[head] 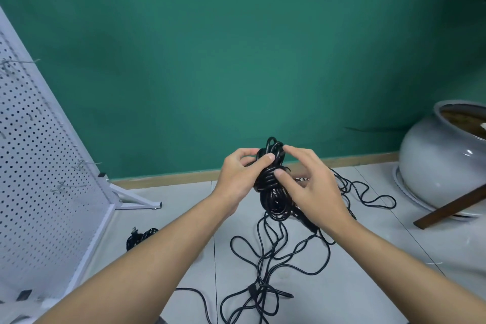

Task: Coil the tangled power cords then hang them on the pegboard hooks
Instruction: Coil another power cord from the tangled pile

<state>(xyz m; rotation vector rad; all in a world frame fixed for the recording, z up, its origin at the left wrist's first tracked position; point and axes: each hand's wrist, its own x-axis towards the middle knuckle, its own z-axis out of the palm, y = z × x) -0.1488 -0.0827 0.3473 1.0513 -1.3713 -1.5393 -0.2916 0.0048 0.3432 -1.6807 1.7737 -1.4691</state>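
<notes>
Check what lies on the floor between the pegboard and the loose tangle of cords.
Head view: one small coiled cord lies close to the pegboard; beyond it, bare tile up to the loose tangle, with the left forearm crossing above.

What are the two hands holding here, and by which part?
The left hand grips the black coiled power-cord bundle near its top loops; the right hand pinches it at the wrapped middle.

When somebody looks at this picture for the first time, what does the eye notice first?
The black cord bundle, held up at centre by the left hand and right hand against the green wall. Below it, loose cords sprawl tangled over the pale floor; a white pegboard stands at the left.
</notes>
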